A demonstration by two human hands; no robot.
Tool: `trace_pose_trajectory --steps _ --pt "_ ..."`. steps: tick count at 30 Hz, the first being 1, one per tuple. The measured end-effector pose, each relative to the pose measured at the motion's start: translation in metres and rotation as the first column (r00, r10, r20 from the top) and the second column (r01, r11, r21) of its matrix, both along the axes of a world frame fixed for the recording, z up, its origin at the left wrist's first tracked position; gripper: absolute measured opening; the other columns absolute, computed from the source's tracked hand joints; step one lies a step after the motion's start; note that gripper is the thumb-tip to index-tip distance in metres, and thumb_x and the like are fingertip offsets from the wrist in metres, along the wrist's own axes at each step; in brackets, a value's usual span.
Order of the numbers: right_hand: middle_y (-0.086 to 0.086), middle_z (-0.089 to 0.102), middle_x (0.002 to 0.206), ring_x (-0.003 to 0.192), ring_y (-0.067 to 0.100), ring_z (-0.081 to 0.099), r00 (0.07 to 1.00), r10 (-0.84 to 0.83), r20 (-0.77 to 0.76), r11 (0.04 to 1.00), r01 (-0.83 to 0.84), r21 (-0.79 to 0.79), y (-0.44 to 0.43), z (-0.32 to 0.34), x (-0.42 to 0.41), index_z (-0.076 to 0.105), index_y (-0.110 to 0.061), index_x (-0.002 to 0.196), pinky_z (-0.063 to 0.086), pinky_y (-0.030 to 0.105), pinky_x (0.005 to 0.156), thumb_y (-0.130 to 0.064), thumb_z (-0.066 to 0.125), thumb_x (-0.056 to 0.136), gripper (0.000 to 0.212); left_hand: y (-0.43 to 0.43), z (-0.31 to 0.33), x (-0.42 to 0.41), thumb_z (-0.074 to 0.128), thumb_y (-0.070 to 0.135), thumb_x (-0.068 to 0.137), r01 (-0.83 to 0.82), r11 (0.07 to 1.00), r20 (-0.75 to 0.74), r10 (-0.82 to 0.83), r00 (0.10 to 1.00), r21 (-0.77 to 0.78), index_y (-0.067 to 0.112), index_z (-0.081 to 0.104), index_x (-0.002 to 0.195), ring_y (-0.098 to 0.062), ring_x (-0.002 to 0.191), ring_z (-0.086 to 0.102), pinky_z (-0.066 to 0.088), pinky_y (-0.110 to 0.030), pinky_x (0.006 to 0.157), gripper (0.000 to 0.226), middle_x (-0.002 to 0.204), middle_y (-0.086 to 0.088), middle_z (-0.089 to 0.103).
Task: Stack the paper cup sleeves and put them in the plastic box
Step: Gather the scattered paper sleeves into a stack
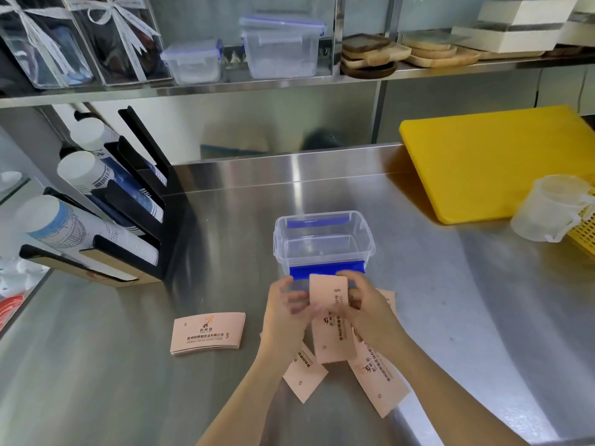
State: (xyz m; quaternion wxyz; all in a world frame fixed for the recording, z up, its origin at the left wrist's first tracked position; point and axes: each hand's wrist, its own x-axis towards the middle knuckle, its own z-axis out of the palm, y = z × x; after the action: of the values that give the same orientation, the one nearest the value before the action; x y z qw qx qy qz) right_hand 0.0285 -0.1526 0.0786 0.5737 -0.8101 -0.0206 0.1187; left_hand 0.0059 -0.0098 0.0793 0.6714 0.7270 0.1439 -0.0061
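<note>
A clear plastic box (323, 239) with blue latches stands open and empty on the steel counter. Just in front of it, my left hand (285, 312) and my right hand (367, 309) together hold a pink paper cup sleeve (328, 291) upright by its two sides. Beneath my hands several loose pink sleeves (376, 381) lie scattered and overlapping on the counter. To the left a small neat stack of sleeves (207, 333) lies flat, printed side up.
A black cup dispenser (135, 201) with paper cups stands at the left. A yellow cutting board (489, 162) leans at the back right, a plastic measuring cup (550, 210) and a yellow basket (586, 233) beside it. A shelf above holds lidded containers (280, 46).
</note>
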Motion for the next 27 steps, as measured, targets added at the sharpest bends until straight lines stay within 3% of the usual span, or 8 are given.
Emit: trace_pose_trajectory --steps 5,8,11,14,18,22,25,27 --pt "-0.004 0.062 0.095 0.074 0.014 0.066 0.990 -0.129 -0.053 0.981 0.136 0.142 -0.001 -0.001 -0.005 0.045 -0.031 0.117 0.053 0.022 0.045 -0.015 0.061 0.086 0.038 -0.001 -0.003 -0.001 0.061 0.002 0.083 0.102 0.990 -0.052 -0.097 0.994 0.101 0.023 0.060 0.086 -0.016 0.074 0.066 0.051 -0.027 0.066 0.021 0.084 -0.002 0.070" --pt "0.001 0.062 0.091 0.071 0.009 0.061 0.975 -0.224 0.002 0.969 0.223 -0.106 -0.008 -0.010 -0.010 0.055 -0.019 0.102 0.051 0.028 0.060 -0.027 0.058 0.088 0.016 0.004 -0.001 0.001 0.054 0.004 0.086 0.038 0.980 -0.010 -0.037 0.999 0.196 0.031 0.063 0.081 -0.014 0.087 0.067 0.054 -0.033 0.076 0.028 0.090 0.006 0.071" --pt "0.000 0.056 0.098 0.078 0.017 0.060 0.992 -0.124 -0.034 0.807 0.081 -0.585 -0.017 -0.017 -0.013 0.050 -0.019 0.104 0.045 0.025 0.059 -0.041 0.061 0.079 0.035 0.007 0.002 0.002 0.047 0.007 0.089 0.010 0.967 -0.008 -0.008 1.000 0.256 0.027 0.065 0.096 -0.010 0.091 0.063 0.048 -0.021 0.065 0.028 0.094 0.009 0.069" --pt "0.005 0.045 0.122 0.099 0.023 0.059 0.979 0.006 -0.205 0.673 -0.156 -0.723 -0.018 -0.026 -0.018 0.035 -0.021 0.123 0.054 0.033 0.076 -0.044 0.070 0.067 0.070 0.007 -0.001 0.002 0.044 0.007 0.091 -0.003 0.949 -0.023 0.010 1.000 0.315 0.026 0.066 0.101 -0.010 0.090 0.062 0.047 -0.022 0.063 0.030 0.096 0.007 0.069" --pt "0.009 0.042 0.126 0.105 0.028 0.058 0.962 0.013 -0.273 0.674 -0.210 -0.708 -0.017 -0.033 -0.015 0.028 -0.021 0.128 0.053 0.038 0.085 -0.036 0.079 0.063 0.083 0.005 -0.009 0.001 0.042 0.006 0.093 0.040 0.931 -0.068 -0.017 0.998 0.362 0.022 0.064 0.107 -0.014 0.092 0.060 0.043 -0.021 0.059 0.031 0.105 0.001 0.069" --pt "0.006 0.057 0.113 0.095 0.023 0.061 0.951 0.049 -0.304 0.759 -0.233 -0.607 -0.023 -0.036 -0.008 0.046 -0.017 0.114 0.056 0.036 0.080 -0.021 0.072 0.070 0.051 0.006 -0.012 0.001 0.043 0.007 0.093 0.066 0.924 -0.082 -0.038 0.996 0.377 0.018 0.059 0.116 -0.015 0.096 0.058 0.041 -0.017 0.058 0.030 0.114 -0.003 0.066" --pt "0.002 0.061 0.083 0.074 0.016 0.061 0.978 0.024 -0.205 0.873 -0.121 -0.472 -0.032 -0.024 -0.003 0.052 -0.010 0.085 0.049 0.027 0.061 -0.015 0.060 0.082 0.010 0.010 -0.013 0.003 0.043 0.006 0.092 0.093 0.914 -0.079 -0.067 0.995 0.395 0.017 0.062 0.112 -0.015 0.093 0.058 0.042 -0.018 0.059 0.029 0.111 -0.003 0.067" --pt "0.005 0.056 0.068 0.051 0.013 0.054 0.988 -0.061 -0.145 0.965 0.021 -0.260 -0.036 -0.012 0.001 0.047 -0.010 0.072 0.042 0.022 0.046 -0.010 0.059 0.084 0.017 0.013 -0.013 0.004 0.042 0.004 0.092 0.105 0.905 -0.070 -0.084 0.994 0.413 0.017 0.064 0.109 -0.016 0.090 0.058 0.045 -0.021 0.061 0.030 0.107 -0.002 0.068"
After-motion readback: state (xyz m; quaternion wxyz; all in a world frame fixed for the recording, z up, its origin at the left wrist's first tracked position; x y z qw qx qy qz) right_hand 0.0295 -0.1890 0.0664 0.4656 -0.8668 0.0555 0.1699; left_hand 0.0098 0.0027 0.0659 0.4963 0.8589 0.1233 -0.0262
